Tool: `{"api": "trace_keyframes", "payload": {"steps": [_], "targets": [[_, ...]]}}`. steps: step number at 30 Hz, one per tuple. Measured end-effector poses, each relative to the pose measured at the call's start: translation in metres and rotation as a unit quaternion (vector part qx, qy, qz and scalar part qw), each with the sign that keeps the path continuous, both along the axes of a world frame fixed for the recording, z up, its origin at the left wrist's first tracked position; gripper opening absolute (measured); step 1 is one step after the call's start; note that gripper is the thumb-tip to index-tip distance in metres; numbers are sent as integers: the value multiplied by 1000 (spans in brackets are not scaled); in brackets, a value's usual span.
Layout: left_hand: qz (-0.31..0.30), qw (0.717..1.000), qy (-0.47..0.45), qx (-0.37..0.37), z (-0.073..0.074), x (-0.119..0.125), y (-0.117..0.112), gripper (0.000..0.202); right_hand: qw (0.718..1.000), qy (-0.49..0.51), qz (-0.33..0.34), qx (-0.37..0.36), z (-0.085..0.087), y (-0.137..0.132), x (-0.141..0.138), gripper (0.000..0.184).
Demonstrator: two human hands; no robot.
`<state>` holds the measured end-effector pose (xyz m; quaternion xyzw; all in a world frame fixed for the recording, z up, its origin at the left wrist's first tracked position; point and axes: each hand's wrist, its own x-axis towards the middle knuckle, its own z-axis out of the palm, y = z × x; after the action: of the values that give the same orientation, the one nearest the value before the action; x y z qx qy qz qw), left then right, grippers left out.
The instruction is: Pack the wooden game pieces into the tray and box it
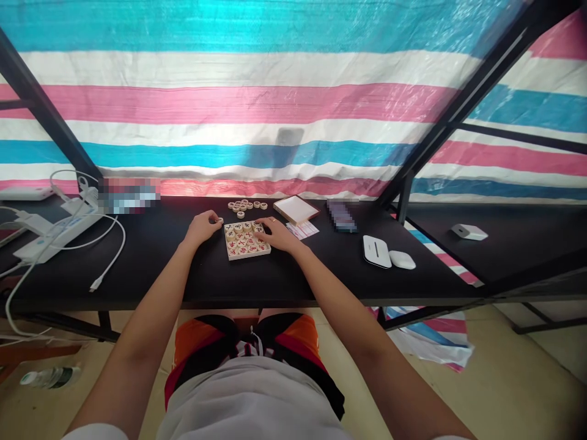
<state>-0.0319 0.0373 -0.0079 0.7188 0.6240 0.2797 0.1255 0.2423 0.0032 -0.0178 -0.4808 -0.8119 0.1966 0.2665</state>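
A small square box [250,256] lies on the black table, filled with rows of round Chinese chess pieces marked in black and red. Just off its upper left corner, my left hand [202,228] pinches one Chinese chess piece [221,220] between thumb and fingertips. My right hand [277,236] reaches over the box's right side, thumb and forefinger closed around a piece at the upper right; whether that piece is lifted I cannot tell. Beyond the box, several loose pieces [244,206] lie in a cluster, some of them stacked.
Behind my right hand are a white-faced lid [296,209] and a printed paper [303,230]. Further right lie a phone [342,216], a white device [376,252] and a white case [402,260]. A power strip [59,235] with white cables occupies the left. Striped sheeting [257,104] hangs behind.
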Motion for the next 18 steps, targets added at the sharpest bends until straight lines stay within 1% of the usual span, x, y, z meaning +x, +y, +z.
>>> {"api": "trace_keyframes", "payload": {"steps": [4,6,9,12,14,18], "targets": [[-4,999,38,14,1,1,-1,13,1000,1,1,4,0,0,1,48],[-12,997,67,27,2,1,-1,16,1000,1,2,6,1,-1,1,47],[-32,994,95,45,1,3,-2,33,1000,-2,1,4,1,-1,1,48],[-85,985,138,51,-2,6,-3,48,1000,-5,-1,2,1,-1,0,49],[-112,977,179,43,-4,8,-3,48,1000,-7,1,2,1,0,0,49],[-121,966,228,32,-4,12,-4,45,1000,-11,0,1,1,-1,0,48]]}}
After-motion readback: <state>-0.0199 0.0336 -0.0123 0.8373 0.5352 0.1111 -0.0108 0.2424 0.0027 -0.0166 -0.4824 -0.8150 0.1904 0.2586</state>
